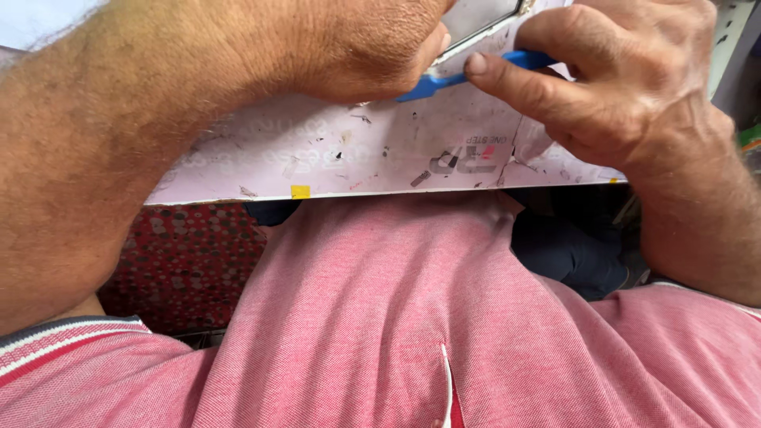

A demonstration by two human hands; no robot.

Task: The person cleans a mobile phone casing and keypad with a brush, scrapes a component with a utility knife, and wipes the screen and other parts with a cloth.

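Note:
A thin blue plastic tool (432,82) lies across a pale pink, scuffed work mat (333,150) at the top of the view. My right hand (626,75) pinches its right end between thumb and fingers. My left hand (372,47) presses down at the tool's left end, next to the edge of a flat device with a dark border (476,20). My left forearm fills the upper left. Most of the device is cut off by the top of the frame.
The mat's front edge runs across the middle, with a small yellow tab (300,191) on it. My pink shirt (412,317) covers the lower view. A red patterned cloth (186,254) and dark fabric (571,246) lie under the table edge.

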